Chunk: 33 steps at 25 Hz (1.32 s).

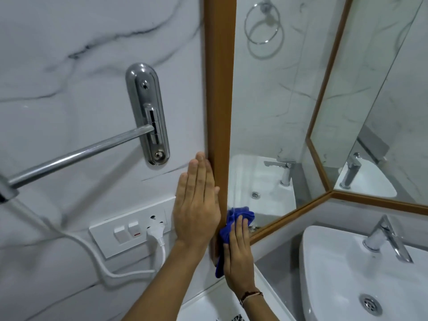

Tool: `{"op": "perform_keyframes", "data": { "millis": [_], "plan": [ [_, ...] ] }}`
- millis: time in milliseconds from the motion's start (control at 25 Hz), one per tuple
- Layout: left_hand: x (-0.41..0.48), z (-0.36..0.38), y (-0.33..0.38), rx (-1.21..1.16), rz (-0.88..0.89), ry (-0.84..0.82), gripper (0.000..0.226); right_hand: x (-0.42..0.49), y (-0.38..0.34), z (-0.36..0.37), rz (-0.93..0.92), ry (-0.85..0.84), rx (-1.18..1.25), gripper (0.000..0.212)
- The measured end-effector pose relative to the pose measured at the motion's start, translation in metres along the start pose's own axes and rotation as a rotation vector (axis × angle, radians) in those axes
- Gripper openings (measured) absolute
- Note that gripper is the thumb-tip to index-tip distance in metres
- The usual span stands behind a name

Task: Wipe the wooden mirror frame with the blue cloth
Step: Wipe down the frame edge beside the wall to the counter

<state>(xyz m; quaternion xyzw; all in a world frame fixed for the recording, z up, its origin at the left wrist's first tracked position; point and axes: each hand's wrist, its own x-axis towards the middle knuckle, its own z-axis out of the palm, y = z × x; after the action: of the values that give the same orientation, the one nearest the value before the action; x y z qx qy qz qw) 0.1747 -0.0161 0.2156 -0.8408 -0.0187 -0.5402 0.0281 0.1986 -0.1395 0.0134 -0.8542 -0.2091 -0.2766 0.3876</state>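
The wooden mirror frame (220, 89) runs as a brown vertical strip up the middle of the view, with a lower rail (289, 218) slanting right. My right hand (238, 256) presses the crumpled blue cloth (231, 221) against the frame's lower left corner. My left hand (196, 205) lies flat on the marble wall, fingers together, its edge touching the outer side of the frame. Part of the cloth hangs below my right palm.
A chrome towel rail bracket (148, 112) and bar (78, 156) stick out of the wall at left. Below is a white switch plate (122, 232) with a plug and cable (157, 232). A white basin (347, 274) with chrome tap (386, 237) sits at lower right.
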Motion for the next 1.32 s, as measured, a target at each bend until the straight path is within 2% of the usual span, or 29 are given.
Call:
{"op": "perform_keyframes", "data": {
  "millis": [120, 160, 200, 280, 320, 360, 400, 440, 480, 560, 600, 680, 720, 760, 840, 920, 960, 1040, 1120, 1160, 1240, 1320],
  "plan": [
    [-0.008, 0.001, 0.004, -0.017, -0.012, -0.013, 0.068, -0.023, -0.002, 0.007, 0.065, -0.002, 0.100, 0.061],
    [-0.013, 0.001, 0.007, -0.035, -0.031, -0.023, 0.067, -0.030, -0.007, 0.013, 0.154, -0.005, 0.197, 0.062],
    [-0.019, 0.001, 0.008, -0.058, -0.046, -0.031, 0.066, -0.030, -0.014, 0.018, 0.281, 0.003, 0.380, 0.062],
    [-0.034, 0.005, 0.010, -0.078, -0.052, -0.055, 0.065, -0.002, -0.026, 0.018, 0.583, 0.227, 0.861, 0.047],
    [-0.040, 0.007, 0.010, -0.088, -0.052, -0.065, 0.066, 0.026, -0.023, 0.009, 0.728, 0.392, 0.892, 0.039],
    [-0.043, 0.006, 0.010, -0.111, -0.055, -0.067, 0.067, 0.055, -0.010, -0.002, 0.853, 0.490, 0.756, 0.038],
    [-0.046, 0.007, 0.009, -0.138, -0.053, -0.063, 0.067, 0.083, 0.004, -0.019, 0.960, 0.533, 0.633, 0.042],
    [-0.048, 0.008, 0.009, -0.152, -0.044, -0.060, 0.067, 0.107, 0.024, -0.032, 1.012, 0.616, 0.610, 0.047],
    [-0.049, 0.010, 0.009, -0.156, -0.042, -0.059, 0.066, 0.120, 0.044, -0.038, 1.031, 0.690, 0.593, 0.050],
    [-0.048, 0.010, 0.010, -0.162, -0.055, -0.051, 0.066, 0.120, 0.043, -0.027, 1.081, 0.705, 0.654, 0.055],
    [-0.047, 0.011, 0.010, -0.169, -0.063, -0.050, 0.068, 0.105, 0.021, -0.010, 1.090, 0.687, 0.743, 0.064],
    [-0.049, 0.013, 0.009, -0.151, -0.059, -0.035, 0.068, 0.060, -0.031, 0.024, 1.067, 0.610, 0.988, 0.096],
    [-0.051, 0.014, 0.009, -0.137, -0.054, -0.031, 0.068, 0.045, -0.048, 0.030, 1.028, 0.569, 1.017, 0.101],
    [-0.051, 0.015, 0.009, -0.138, -0.048, -0.035, 0.067, 0.047, -0.051, 0.024, 1.002, 0.564, 0.949, 0.093],
    [-0.049, 0.015, 0.010, -0.161, -0.057, -0.047, 0.068, 0.085, -0.015, -0.012, 1.046, 0.610, 0.632, 0.063],
    [-0.049, 0.013, 0.011, -0.188, -0.053, -0.049, 0.066, 0.117, 0.036, -0.035, 1.085, 0.656, 0.660, 0.050],
    [-0.050, 0.012, 0.012, -0.183, -0.046, -0.047, 0.066, 0.123, 0.041, -0.039, 1.105, 0.669, 0.689, 0.049],
    [-0.048, 0.010, 0.011, -0.183, -0.064, -0.040, 0.070, 0.098, 0.008, -0.017, 1.122, 0.644, 0.646, 0.053],
    [-0.049, 0.013, 0.009, -0.183, -0.067, -0.028, 0.075, 0.051, -0.034, 0.026, 0.947, 0.605, 0.769, 0.056],
    [-0.051, 0.015, 0.009, -0.171, -0.058, -0.026, 0.075, 0.046, -0.038, 0.032, 0.893, 0.608, 0.751, 0.053],
    [-0.050, 0.018, 0.009, -0.178, -0.070, -0.021, 0.072, 0.075, -0.014, 0.000, 0.958, 0.617, 0.529, 0.050],
    [-0.049, 0.016, 0.011, -0.209, -0.069, -0.016, 0.069, 0.110, 0.037, -0.032, 1.025, 0.620, 0.542, 0.042]
  ]
}}
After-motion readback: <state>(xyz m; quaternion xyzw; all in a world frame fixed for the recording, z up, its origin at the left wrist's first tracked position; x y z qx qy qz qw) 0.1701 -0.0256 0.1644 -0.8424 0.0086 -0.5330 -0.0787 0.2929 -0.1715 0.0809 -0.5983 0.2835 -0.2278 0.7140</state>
